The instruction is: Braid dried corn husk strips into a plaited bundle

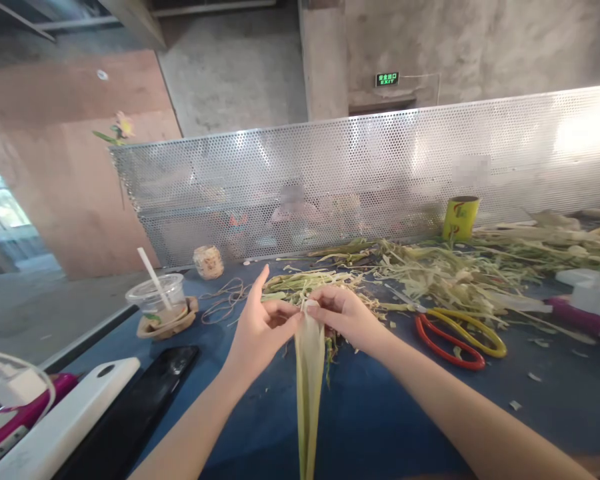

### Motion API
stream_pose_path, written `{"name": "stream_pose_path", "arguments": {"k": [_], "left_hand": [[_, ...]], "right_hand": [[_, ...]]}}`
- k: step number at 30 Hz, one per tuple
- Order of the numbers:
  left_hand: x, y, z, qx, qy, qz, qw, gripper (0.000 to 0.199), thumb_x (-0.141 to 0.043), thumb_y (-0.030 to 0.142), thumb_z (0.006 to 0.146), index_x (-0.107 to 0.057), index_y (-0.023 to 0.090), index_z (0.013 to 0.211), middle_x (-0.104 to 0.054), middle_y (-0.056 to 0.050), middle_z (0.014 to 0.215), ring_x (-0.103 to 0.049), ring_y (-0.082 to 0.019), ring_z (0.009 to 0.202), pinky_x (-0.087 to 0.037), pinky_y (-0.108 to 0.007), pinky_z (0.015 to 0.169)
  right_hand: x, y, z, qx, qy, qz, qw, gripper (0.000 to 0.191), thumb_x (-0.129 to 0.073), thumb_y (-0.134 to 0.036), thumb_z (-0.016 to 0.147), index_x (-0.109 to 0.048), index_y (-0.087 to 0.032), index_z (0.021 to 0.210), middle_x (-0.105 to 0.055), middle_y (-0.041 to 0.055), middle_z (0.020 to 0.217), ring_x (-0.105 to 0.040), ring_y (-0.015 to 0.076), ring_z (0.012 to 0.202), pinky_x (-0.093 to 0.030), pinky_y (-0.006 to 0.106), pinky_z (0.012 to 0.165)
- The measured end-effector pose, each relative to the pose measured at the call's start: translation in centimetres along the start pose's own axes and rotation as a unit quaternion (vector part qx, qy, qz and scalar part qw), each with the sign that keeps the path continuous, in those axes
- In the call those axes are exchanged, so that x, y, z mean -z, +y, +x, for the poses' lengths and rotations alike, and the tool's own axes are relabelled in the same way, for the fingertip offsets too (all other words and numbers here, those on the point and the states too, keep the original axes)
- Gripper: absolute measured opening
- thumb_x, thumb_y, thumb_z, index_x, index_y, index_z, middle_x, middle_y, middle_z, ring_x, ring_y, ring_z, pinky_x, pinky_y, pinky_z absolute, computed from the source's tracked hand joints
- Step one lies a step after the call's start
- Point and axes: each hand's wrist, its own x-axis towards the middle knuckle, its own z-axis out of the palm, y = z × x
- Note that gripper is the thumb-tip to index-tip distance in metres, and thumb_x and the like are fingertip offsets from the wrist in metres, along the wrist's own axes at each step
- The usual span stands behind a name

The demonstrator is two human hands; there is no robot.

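Note:
A long pale green strip of dried leaf, which looks like corn husk [310, 380], hangs down toward me over the blue tabletop. Its upper end is pinched between the thumb and fingers of my right hand [343, 313]. My left hand [265, 320] grips the same end from the other side, thumb and forefinger closed on it while another finger points upward. Just behind my fingers lies a heap of thin husk shreds [300, 285]. Scissors [460, 337] with one red and one yellow handle rest to the right of my right hand.
A plastic cup [163, 297] with a straw sits in a cardboard holder at left, near a black phone [170, 367] and a white power bank [80, 407]. Husk piles [440, 273] and a yellow can [460, 219] stand at right. A perforated metal screen [330, 180] closes the back.

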Motion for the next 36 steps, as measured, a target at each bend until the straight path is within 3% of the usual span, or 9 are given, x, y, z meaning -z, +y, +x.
{"name": "stream_pose_path", "arguments": {"k": [5, 11, 17, 21, 28, 31, 36], "left_hand": [[0.0, -0.4, -0.5, -0.082, -0.007, 0.112, 0.990, 0.095, -0.061, 0.019, 0.071, 0.004, 0.028, 0.139, -0.063, -0.004, 0.088, -0.060, -0.016, 0.073, -0.049, -0.030, 0.065], [0.0, -0.1, -0.6, -0.108, -0.027, 0.159, 0.981, 0.094, -0.060, 0.022, 0.072, 0.005, 0.024, 0.139, -0.062, -0.003, 0.082, -0.058, -0.015, 0.067, -0.049, -0.027, 0.059], [0.7, 0.3, -0.4, -0.066, -0.065, 0.164, 0.982, 0.085, -0.057, 0.024, 0.075, -0.002, 0.024, 0.140, -0.062, -0.003, 0.081, -0.060, -0.017, 0.075, -0.049, -0.030, 0.066], [0.9, 0.1, -0.3, -0.051, -0.066, 0.155, 0.984, 0.088, -0.058, 0.020, 0.072, -0.003, 0.024, 0.140, -0.060, 0.000, 0.075, -0.059, -0.015, 0.068, -0.049, -0.032, 0.069], [1.1, 1.2, -0.1, 0.015, -0.061, 0.073, 0.995, 0.096, -0.063, 0.023, 0.071, 0.004, 0.022, 0.139, -0.063, -0.002, 0.076, -0.061, -0.017, 0.071, -0.049, -0.033, 0.068], [1.0, 1.3, -0.2, 0.016, -0.066, 0.092, 0.993, 0.100, -0.065, 0.026, 0.069, 0.006, 0.022, 0.139, -0.064, -0.003, 0.078, -0.061, -0.018, 0.074, -0.049, -0.033, 0.068], [1.1, 1.2, -0.5, 0.048, -0.095, 0.112, 0.988, 0.097, -0.065, 0.025, 0.067, -0.002, 0.021, 0.140, -0.064, -0.002, 0.073, -0.059, -0.017, 0.064, -0.047, -0.030, 0.060]], "right_hand": [[-0.3, 0.1, 0.0, -0.020, -0.017, -0.043, 0.999, 0.019, -0.056, -0.033, 0.076, -0.047, -0.018, 0.067, -0.044, -0.0062, 0.051, -0.040, 0.0053, 0.041, -0.033, 0.018, 0.039], [-0.3, -0.1, -0.2, -0.056, -0.020, -0.053, 0.997, 0.018, -0.053, -0.033, 0.076, -0.047, -0.018, 0.067, -0.043, -0.0070, 0.048, -0.036, 0.0051, 0.038, -0.029, 0.017, 0.037], [-0.2, 0.0, -0.4, -0.021, -0.023, -0.195, 0.980, 0.020, -0.043, -0.031, 0.082, -0.046, -0.019, 0.067, -0.038, -0.0063, 0.050, -0.036, 0.0060, 0.041, -0.028, 0.019, 0.040], [-0.8, -0.1, -0.6, 0.004, -0.005, -0.281, 0.960, 0.018, -0.042, -0.023, 0.080, -0.047, -0.019, 0.063, -0.034, -0.0069, 0.047, -0.033, 0.0065, 0.042, -0.026, 0.019, 0.043], [-0.8, -0.3, -0.6, 0.032, 0.012, -0.268, 0.963, 0.024, -0.041, -0.031, 0.083, -0.045, -0.019, 0.062, -0.039, -0.0053, 0.051, -0.037, 0.0085, 0.046, -0.027, 0.022, 0.046], [-0.5, -0.1, -0.4, 0.037, 0.038, -0.259, 0.964, 0.024, -0.042, -0.030, 0.082, -0.041, -0.019, 0.060, -0.036, -0.0057, 0.050, -0.036, 0.0086, 0.047, -0.027, 0.021, 0.047], [-0.4, 0.0, -0.3, 0.035, 0.071, -0.240, 0.968, 0.021, -0.041, -0.030, 0.082, -0.044, -0.019, 0.065, -0.036, -0.0054, 0.053, -0.036, 0.0086, 0.049, -0.028, 0.021, 0.047]]}}
